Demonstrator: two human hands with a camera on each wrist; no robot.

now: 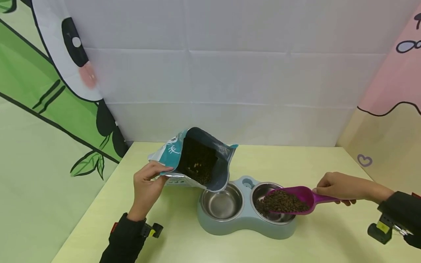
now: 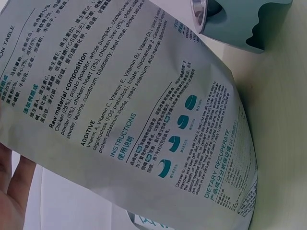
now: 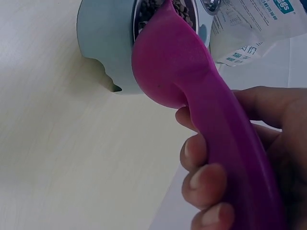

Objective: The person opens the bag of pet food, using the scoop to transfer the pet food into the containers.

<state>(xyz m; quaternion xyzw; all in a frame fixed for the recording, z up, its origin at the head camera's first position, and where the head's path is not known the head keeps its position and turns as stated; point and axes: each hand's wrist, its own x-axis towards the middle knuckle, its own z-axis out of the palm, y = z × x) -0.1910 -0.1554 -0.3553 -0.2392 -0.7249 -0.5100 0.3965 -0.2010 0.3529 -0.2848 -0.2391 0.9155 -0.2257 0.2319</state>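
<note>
My left hand [image 1: 148, 184] pinches the near edge of an open pet food bag [image 1: 175, 151], thumb and fingers on its rim. The bag is tilted, mouth facing me, with dark brown kibble inside; its printed back [image 2: 124, 110] fills the left wrist view. In my right hand [image 1: 343, 187] is the handle of a magenta scoop [image 1: 304, 193], fingers curled round it in the right wrist view. Kibble [image 1: 284, 201] heaps the scoop and spills over its front lip into the right metal bowl [image 1: 283, 218]. The left bowl [image 1: 222, 204] shows a bare metal bottom, partly under the bag.
Both bowls sit in a blue-grey double feeder stand [image 1: 246, 224] on a pale yellow table [image 1: 184, 241]. A white cloth wall [image 1: 230, 80] rises behind the table, with cartoon-printed panels at left and right.
</note>
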